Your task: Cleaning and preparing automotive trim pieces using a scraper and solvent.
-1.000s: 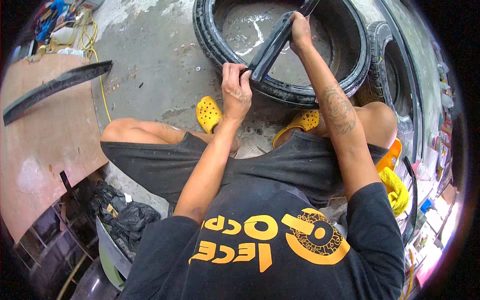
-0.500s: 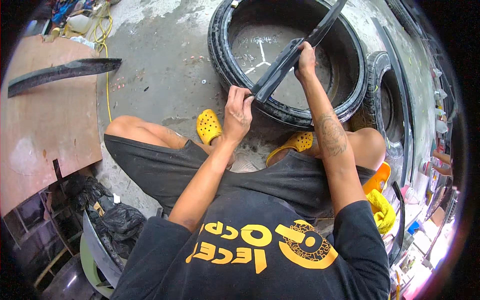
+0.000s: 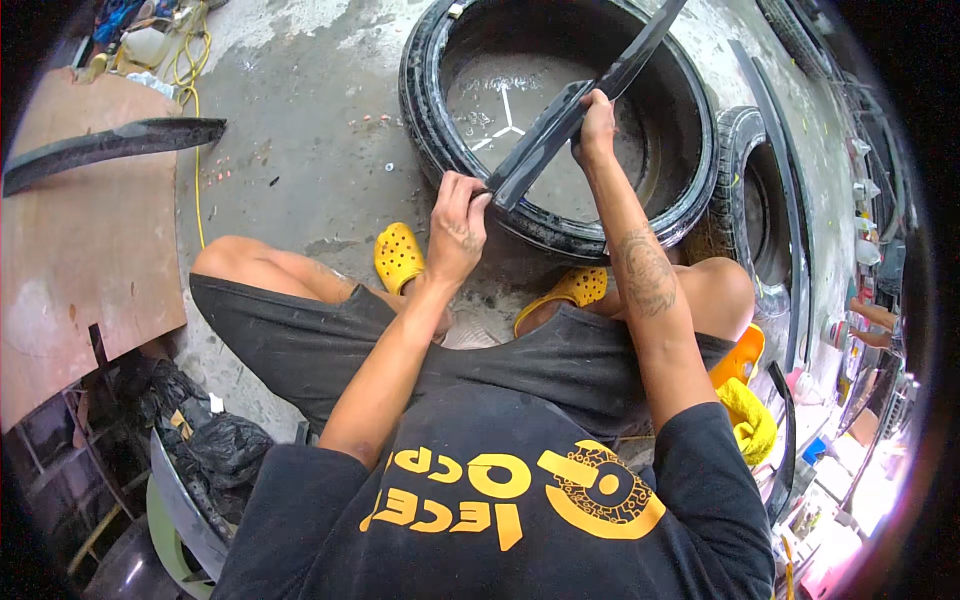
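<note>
A long black trim strip (image 3: 548, 134), angled and ridged, slants over a large tyre (image 3: 436, 140) lying on its side. My right hand (image 3: 597, 128) is closed around the strip near its middle, above the tyre's opening. At the strip's near end, my left hand (image 3: 460, 225) is closed in a pinch, its fingertips pressed together on the tip. Part of that grip is hidden by my fingers. The strip's far end runs past the top edge of the picture.
Another tyre (image 3: 738, 165) stands at right, beside long dark strips (image 3: 775, 120). On the left, a wooden board (image 3: 100, 260) carries a curved black piece (image 3: 110, 150). A yellow cable (image 3: 198, 190) runs along the floor. Black plastic bags (image 3: 225, 445) lie lower left, a yellow cloth (image 3: 745, 415) at right.
The whole scene sits slightly further left in the picture. Both hands keep their places on the strip, and no clear movement of it over the tyre shows.
</note>
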{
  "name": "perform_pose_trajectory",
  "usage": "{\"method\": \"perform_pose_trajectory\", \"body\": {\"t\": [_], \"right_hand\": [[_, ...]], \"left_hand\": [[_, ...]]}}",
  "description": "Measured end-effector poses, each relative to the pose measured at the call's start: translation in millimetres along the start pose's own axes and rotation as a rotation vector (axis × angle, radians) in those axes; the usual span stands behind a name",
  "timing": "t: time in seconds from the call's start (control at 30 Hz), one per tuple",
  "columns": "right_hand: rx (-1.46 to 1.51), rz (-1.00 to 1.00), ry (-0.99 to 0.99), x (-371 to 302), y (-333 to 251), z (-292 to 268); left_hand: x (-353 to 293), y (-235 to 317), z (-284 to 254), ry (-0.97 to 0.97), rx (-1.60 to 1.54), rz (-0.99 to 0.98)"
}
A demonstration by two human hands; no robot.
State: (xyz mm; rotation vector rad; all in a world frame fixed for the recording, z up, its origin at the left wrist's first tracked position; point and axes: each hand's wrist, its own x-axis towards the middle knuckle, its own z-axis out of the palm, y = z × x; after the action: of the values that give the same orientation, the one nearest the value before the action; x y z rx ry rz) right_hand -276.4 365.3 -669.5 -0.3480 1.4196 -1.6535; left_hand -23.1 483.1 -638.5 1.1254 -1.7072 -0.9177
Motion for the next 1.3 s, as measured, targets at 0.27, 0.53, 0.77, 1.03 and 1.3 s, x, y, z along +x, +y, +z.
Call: {"method": "perform_pose_trajectory", "body": {"t": [0.27, 0.53, 0.77, 1.03, 1.3], "right_hand": [[0.111, 0.081, -0.083, -2, -4, -14], [-0.218, -0.116, -0.07, -10, -9, -54], [-0.945, -0.497, 0.097, -59, -73, -41], [-0.735, -0.501, -1.103, -208, -102, 22], [-0.322, 0.075, -0.81, -209, -78, 23]], "left_hand": [[-13, 7, -31, -0.046, 0.101, 0.024], [-22, 9, -67, 0.101, -0.402, -0.319], [-16, 44, -86, 0.076, -0.778, -0.555], [-1, 78, -83, -0.092, -1.212, -0.708], [0, 95, -75, -0.03, -1.009, -0.443]]}}
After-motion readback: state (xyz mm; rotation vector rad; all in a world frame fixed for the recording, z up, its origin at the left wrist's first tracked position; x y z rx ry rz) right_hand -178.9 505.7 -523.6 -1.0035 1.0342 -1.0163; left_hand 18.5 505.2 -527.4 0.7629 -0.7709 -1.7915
